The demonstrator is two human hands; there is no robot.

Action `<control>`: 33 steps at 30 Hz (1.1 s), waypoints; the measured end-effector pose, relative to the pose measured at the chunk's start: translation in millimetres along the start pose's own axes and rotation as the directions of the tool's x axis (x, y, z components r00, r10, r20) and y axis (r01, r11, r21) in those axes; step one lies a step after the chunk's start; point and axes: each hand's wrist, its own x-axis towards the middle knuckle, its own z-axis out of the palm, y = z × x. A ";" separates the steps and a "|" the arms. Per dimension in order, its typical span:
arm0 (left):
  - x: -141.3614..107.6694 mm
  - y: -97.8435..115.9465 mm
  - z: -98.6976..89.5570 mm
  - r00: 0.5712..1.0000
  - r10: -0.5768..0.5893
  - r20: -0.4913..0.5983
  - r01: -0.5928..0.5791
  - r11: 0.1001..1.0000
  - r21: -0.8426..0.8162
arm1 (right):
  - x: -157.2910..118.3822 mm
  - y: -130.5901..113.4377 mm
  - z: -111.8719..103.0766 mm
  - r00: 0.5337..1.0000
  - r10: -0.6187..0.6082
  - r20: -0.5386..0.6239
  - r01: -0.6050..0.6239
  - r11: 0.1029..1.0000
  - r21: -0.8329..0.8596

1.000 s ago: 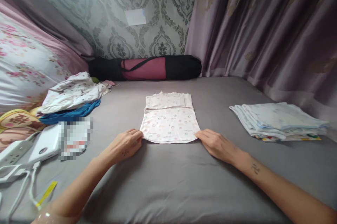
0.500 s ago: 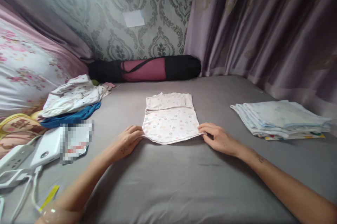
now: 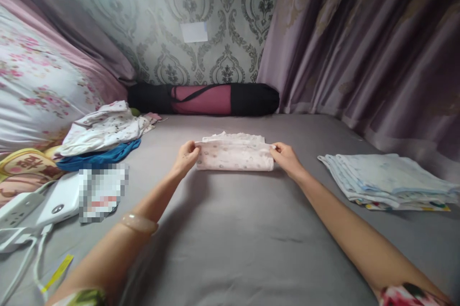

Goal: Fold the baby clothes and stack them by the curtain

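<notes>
A small white garment [image 3: 235,157] with a pale print lies on the grey bed sheet [image 3: 230,229], its near part folded up and away from me. My left hand [image 3: 188,155] pinches the left corner of the lifted edge. At the opposite corner, my right hand [image 3: 284,156] grips the same edge between thumb and fingers. The edge is stretched straight between both hands. Behind it, a strip of the garment's far part shows; the rest is hidden under the fold.
On the right lies a stack of folded pale-blue cloths [image 3: 388,179]. Crumpled clothes [image 3: 104,128], a white power bank [image 3: 61,200] and a power strip [image 3: 19,210] with cables lie left. A black and maroon roll bag [image 3: 203,100] rests against the wall.
Both hands have moved away from me, carrying the garment's near edge up and over toward its far end. The garment now looks much shorter.
</notes>
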 end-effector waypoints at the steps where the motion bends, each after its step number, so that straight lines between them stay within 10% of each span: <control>1: 6.8 0.6 5.8 0.999 -0.022 -0.026 0.023 0.999 0.043 | 6.9 -1.7 4.0 1.000 0.024 -0.006 -0.024 0.999 -0.033; 11: 43.5 10.5 46.9 0.996 -0.023 -0.085 0.053 0.930 0.364 | 46.2 -22.6 32.6 0.989 0.131 -0.065 -0.146 0.916 -0.373; 33: 52.5 -3.1 57.7 0.996 0.032 0.083 -0.078 0.775 0.627 | 58.1 -2.5 53.6 0.995 0.096 -0.016 -0.085 0.770 -0.632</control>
